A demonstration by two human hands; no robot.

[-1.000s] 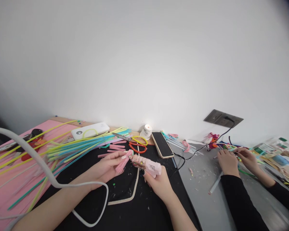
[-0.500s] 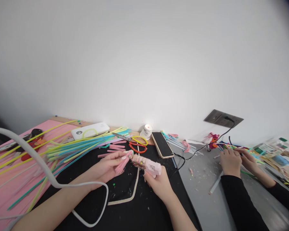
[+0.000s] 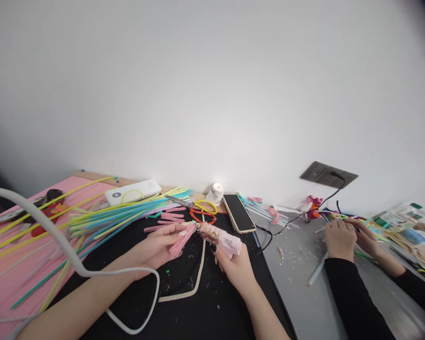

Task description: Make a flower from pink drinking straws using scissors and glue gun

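My left hand (image 3: 163, 245) pinches a bundle of pink pipe cleaners (image 3: 182, 239), which fans out toward the lower left. In my right hand (image 3: 235, 267) is a pale pink glue gun (image 3: 225, 242), with its nozzle end close to the top of the bundle. Whether the nozzle touches the bundle I cannot tell. Just beyond both hands lie scissors (image 3: 201, 210) with one yellow and one red handle loop. Short pink pipe cleaner pieces (image 3: 170, 218) rest behind my left hand. Below the hands a bent cream strip (image 3: 184, 296) lies on the black mat (image 3: 205, 323).
A white cable (image 3: 138, 271) loops across my left forearm. Many coloured pipe cleaners (image 3: 120, 219) and a white power bank (image 3: 132, 192) lie left. A phone (image 3: 239, 213) and a small white cup (image 3: 215, 193) stand near the wall. At right, another person's hands (image 3: 342, 240) work among coloured pieces.
My right hand has drawn the glue gun slightly to the right, away from the bundle. My left hand holds the pink bundle in nearly the same place.
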